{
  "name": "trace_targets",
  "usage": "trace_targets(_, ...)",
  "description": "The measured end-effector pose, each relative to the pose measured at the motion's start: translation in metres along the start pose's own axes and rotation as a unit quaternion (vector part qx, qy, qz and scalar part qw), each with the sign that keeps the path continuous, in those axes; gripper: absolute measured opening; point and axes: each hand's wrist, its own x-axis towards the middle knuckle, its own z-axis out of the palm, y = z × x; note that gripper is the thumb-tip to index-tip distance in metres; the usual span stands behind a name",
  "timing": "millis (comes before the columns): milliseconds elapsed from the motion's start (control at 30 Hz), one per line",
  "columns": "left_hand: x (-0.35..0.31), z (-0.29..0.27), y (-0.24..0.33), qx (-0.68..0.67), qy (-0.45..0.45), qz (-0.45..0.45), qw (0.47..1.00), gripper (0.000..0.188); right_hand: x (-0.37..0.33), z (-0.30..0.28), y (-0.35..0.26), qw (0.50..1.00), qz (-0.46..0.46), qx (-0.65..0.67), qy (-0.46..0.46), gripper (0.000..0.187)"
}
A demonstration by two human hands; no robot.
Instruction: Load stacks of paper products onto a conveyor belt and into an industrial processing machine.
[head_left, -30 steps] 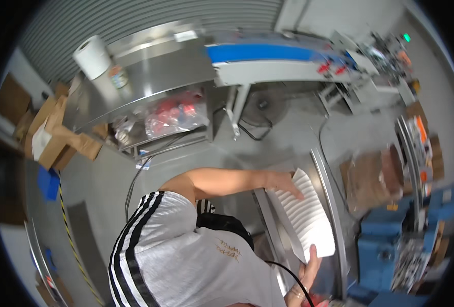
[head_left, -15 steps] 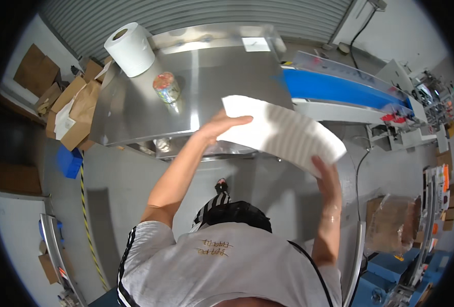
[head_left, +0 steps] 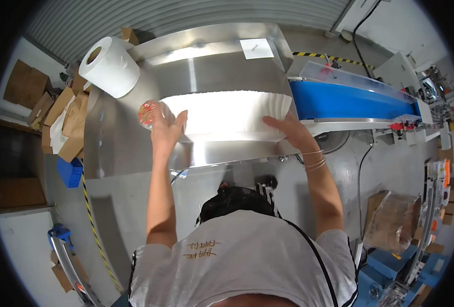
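Note:
A long white sheet of paper towel (head_left: 227, 115) stretches sideways over the stainless steel table (head_left: 119, 148), low over the top or lying on it. My left hand (head_left: 166, 130) holds its left end, thumb on the upper face. Close against those fingers stands a short round can (head_left: 146, 113) with a red and multicoloured top; whether they touch it I cannot tell. At the sheet's right end, which ripples slightly, is my right hand (head_left: 292, 132), thumb on top and the other fingers mostly hidden.
A big white paper towel roll (head_left: 117, 71) stands at the table's back left. A white card (head_left: 256, 48) lies at the back right. Rightward runs a blue conveyor belt (head_left: 355, 100). Cardboard boxes (head_left: 73, 146) are at the left, a plastic-wrapped box (head_left: 393, 220) at the lower right.
The sheet has come down from a tilted position in front of the table to a level one at the tabletop. My left hand is now beside the can, and the view has shifted.

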Motion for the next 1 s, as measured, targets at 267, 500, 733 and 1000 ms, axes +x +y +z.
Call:
trace_targets(267, -0.08, 0.188, 0.084, 0.199, 0.146, 0.326, 0.913, 0.083, -0.03, -0.039, -0.044, 0.995, 0.087, -0.039, 0.014, 0.057)
trace_targets(500, -0.069, 0.268, 0.097, 0.325, 0.152, 0.225, 0.906, 0.059, 0.009, -0.099, 0.001, 0.991, 0.103, 0.065, -0.059, 0.047)
trace_targets(733, -0.065, 0.278, 0.098, 0.333, 0.176, 0.23, 0.897, 0.042, 0.034, -0.128, -0.006, 0.978, -0.021, -0.201, -0.048, 0.044)
trace_targets(1000, -0.065, 0.276, 0.095, 0.315, 0.172, 0.231, 0.904, 0.044, 0.044, -0.148, -0.013, 0.962, -0.084, -0.211, -0.149, 0.037)
